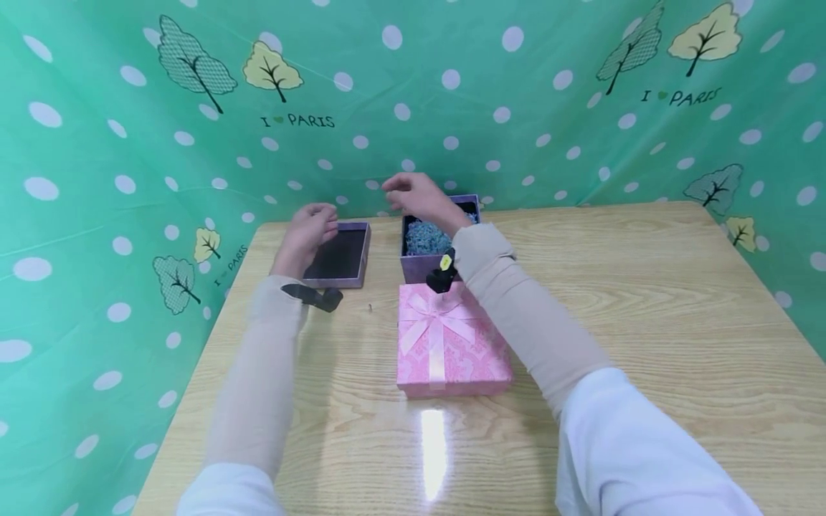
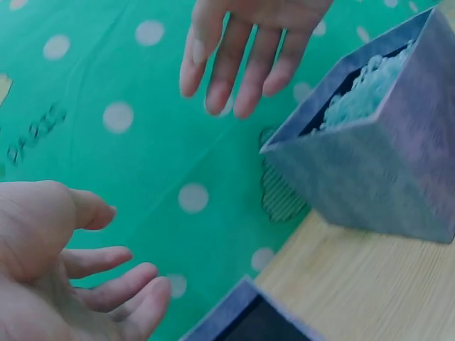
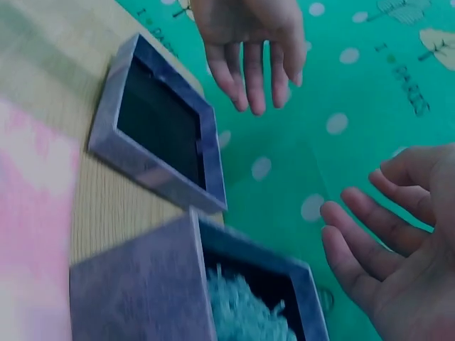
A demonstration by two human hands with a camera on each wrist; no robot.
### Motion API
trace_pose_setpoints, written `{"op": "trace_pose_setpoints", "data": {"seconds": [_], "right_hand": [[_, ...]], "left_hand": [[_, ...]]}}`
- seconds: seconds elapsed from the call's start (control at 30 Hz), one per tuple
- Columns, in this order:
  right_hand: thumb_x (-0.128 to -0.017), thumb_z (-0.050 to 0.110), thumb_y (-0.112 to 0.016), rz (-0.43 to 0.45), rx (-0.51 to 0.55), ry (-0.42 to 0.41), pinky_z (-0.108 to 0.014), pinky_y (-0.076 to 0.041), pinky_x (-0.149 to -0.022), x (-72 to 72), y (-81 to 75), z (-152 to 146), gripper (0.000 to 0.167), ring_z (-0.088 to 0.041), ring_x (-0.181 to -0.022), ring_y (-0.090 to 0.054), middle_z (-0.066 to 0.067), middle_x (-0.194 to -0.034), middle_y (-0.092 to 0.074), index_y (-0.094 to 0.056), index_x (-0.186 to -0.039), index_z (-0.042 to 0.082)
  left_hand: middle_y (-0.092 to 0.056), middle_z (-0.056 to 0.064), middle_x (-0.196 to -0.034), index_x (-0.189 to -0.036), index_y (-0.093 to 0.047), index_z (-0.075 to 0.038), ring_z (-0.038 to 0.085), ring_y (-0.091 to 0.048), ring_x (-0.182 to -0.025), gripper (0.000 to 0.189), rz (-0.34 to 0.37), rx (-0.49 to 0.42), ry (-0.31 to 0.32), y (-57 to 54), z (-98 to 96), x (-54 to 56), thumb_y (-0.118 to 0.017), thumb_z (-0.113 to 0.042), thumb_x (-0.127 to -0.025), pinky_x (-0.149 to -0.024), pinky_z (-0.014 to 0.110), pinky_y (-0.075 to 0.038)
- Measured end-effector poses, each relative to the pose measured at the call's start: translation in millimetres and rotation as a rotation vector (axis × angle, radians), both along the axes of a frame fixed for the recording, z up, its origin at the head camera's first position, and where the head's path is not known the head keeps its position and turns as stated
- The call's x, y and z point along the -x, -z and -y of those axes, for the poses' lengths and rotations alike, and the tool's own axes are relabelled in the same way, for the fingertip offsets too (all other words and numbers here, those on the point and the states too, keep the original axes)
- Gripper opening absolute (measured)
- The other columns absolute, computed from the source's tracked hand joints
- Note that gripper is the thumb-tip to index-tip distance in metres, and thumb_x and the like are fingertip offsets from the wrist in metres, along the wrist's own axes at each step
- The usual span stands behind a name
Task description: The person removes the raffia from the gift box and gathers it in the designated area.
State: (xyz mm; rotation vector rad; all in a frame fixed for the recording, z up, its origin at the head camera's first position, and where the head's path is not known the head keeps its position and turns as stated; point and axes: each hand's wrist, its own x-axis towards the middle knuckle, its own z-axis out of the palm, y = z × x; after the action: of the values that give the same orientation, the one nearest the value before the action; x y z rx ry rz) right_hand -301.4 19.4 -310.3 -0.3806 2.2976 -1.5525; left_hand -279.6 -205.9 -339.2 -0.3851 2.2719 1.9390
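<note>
A white sleeve point(image 1: 645, 444) is at lower right. Left hand point(image 1: 310, 233) and right hand point(image 1: 422, 198), in the upper half, are empty, fingers loosely spread; wrists should better clear the purple box point(image 1: 416, 270).

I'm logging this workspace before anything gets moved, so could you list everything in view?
pink gift box: one, pink patterned, middle of the table
ribbon bow: one, pale pink, on the gift box
deep box: one, purple, open, behind the gift box
shredded filler: one heap, blue, inside the deep box
shallow tray or lid: one, purple with dark inside, left of the deep box
tiny item: one, dark, left of the gift box, too small to identify
table: one, light wood
curtain: green, white dots, printed trees and lettering, around the table
wrist devices: two, black, one per wrist
sleeves: two, beige and white
left hand: one, bare, above the tray
right hand: one, bare, beside the deep box
</note>
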Motion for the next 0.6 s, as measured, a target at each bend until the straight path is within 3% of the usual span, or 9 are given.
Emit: {"op": "trace_pose_setpoints", "data": {"seconds": [0.17,0.37,0.6], "right_hand": [[-0.101,0.023,-0.048,-0.023,-0.007,0.025,-0.040,-0.048,-0.100,2.8,7.0,-21,0.035,-0.021,-0.112,-0.058,-0.006,-0.133,-0.054,-0.052,-0.134,0.014],[-0.100,0.021,-0.050,-0.056,-0.014,0.057,-0.044,-0.047,-0.100,1.4,12.6,-41,0.035,-0.028,-0.116,-0.056,-0.009,-0.132,-0.055,-0.053,-0.132,0.010],[-0.096,0.024,-0.056,-0.109,-0.191,0.013,-0.039,-0.045,-0.102,0.4,17.4,-59,0.042,-0.024,-0.123,-0.050,-0.010,-0.135,-0.053,-0.050,-0.135,0.009]], "left_hand": [[-0.038,0.021,-0.143,-0.145,-0.029,0.002,0.029,-0.048,-0.125,0.047,0.012,-0.022,0.142,-7.0,-21.7,-1.7,-0.041,-0.016,-0.103,-0.108,0.033,-0.042],[-0.044,0.022,-0.140,-0.144,-0.031,0.002,0.031,-0.050,-0.126,0.047,0.024,0.068,0.280,-1.6,-45.6,0.5,-0.044,-0.014,-0.102,-0.106,0.036,-0.045],[-0.048,0.024,-0.133,-0.140,-0.035,0.002,0.035,-0.054,-0.119,0.044,0.051,0.106,0.393,4.8,-69.1,-2.4,-0.046,-0.005,-0.098,-0.104,0.039,-0.046]]}}
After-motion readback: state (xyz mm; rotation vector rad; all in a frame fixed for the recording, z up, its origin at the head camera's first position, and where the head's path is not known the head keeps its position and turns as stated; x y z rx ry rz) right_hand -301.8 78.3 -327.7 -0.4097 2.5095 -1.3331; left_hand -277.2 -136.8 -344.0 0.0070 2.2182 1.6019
